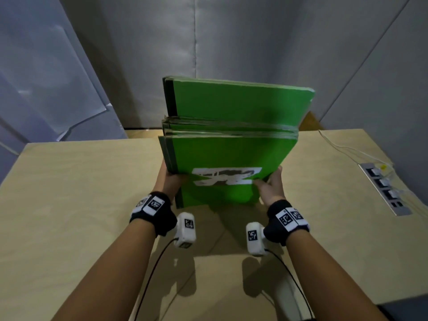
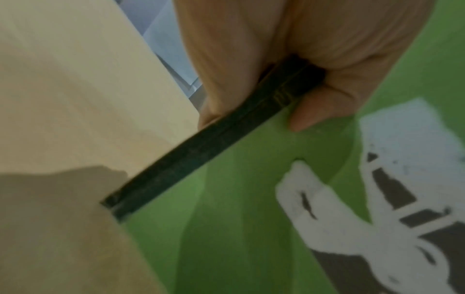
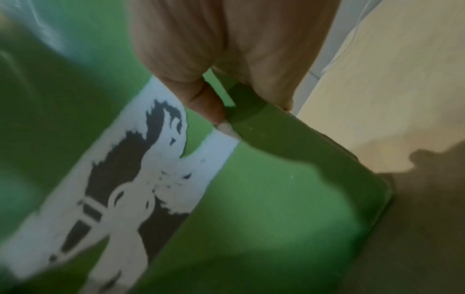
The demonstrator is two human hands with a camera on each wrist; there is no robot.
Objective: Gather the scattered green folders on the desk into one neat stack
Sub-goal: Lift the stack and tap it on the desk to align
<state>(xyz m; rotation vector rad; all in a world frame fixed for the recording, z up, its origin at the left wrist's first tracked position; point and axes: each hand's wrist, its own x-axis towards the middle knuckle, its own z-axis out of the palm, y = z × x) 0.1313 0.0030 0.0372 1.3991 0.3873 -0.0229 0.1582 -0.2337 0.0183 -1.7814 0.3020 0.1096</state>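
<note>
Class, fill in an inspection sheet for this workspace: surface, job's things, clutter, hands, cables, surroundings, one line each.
Surface: pale wooden desk, shadowed near the person.
Job's things: green folders gathered in one bundle, stood on edge on the desk; front cover bears a white torn label.
Clutter: nothing seen.
Hands: left hand grips the bundle's dark spine side; right hand grips the opposite edge, thumb on the cover.
Cables: black wrist-camera leads; white cable to the power strip.
Surroundings: grey partition walls.
</note>
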